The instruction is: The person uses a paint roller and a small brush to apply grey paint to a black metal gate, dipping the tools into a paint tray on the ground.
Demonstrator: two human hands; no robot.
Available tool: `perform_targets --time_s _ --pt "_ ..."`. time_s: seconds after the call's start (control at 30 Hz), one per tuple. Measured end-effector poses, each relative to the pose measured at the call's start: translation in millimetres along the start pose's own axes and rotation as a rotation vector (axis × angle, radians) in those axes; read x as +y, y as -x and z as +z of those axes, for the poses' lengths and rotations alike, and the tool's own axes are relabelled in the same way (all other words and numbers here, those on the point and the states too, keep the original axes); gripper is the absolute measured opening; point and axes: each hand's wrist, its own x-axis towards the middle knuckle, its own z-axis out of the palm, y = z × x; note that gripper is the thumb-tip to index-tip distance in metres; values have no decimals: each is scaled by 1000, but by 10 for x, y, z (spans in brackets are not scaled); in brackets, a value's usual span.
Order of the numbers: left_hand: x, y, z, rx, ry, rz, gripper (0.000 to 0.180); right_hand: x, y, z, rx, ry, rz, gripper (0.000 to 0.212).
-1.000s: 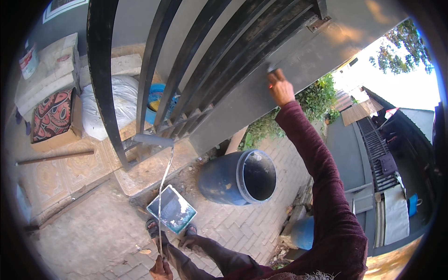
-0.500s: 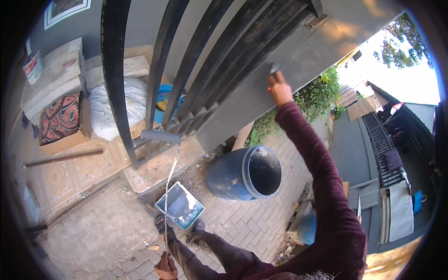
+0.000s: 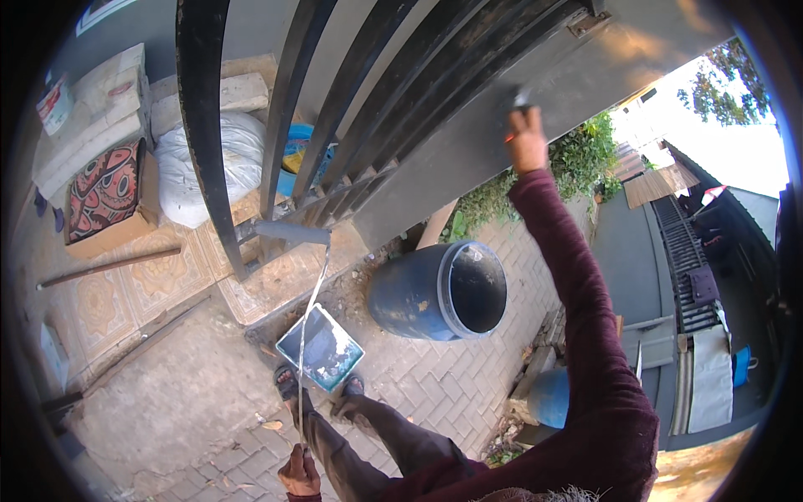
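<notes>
Nearest, a maroon sleeve (image 3: 585, 326) runs up from the lower edge on the right, with dark trousers (image 3: 397, 422) and sandals (image 3: 287, 383) below the head. At the bottom the left hand (image 3: 299, 474) is closed in a fist around the lower end of a thin pale rod (image 3: 319, 280), which rises to a grey roller (image 3: 293, 233) at its top. The roller overlaps the foot of the dark bars (image 3: 201, 125) in this view; whether it touches them I cannot tell. Behind the rod, just in front of the feet, sits a tray (image 3: 320, 347) with grey and whitish paint smeared inside. The right hand (image 3: 528, 142), arm stretched out, has its fingers bent and drawn together on a small tool (image 3: 522, 100), too blurred to name, at the face of the grey wall (image 3: 468, 163); contact is unclear. A blue barrel (image 3: 410, 293) lies tipped beyond the tray, its dark mouth facing right. Past the bars are a blue bucket (image 3: 299, 132), a white sack (image 3: 209, 167) and a carton (image 3: 125, 230) holding patterned cloth (image 3: 106, 192), with a stick (image 3: 109, 268) on the tiles. Green leaves (image 3: 577, 159) grow beyond the wall's edge, and farther right stands a railing (image 3: 677, 251) with a purple cloth (image 3: 703, 284) over it.
</notes>
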Motion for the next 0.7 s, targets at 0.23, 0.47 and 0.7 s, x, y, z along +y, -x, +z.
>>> perform_targets --time_s 0.23,0.47,0.7 --pt "5 84 -67 -82 -48 71 18 73 879 1257 -380 -290 -12 15" --pt "40 201 -174 -19 -125 139 20 191 -536 -551 128 -162 107 18" --pt "319 127 -188 -66 -103 31 19 83 -769 -1693 234 -235 -7 16"
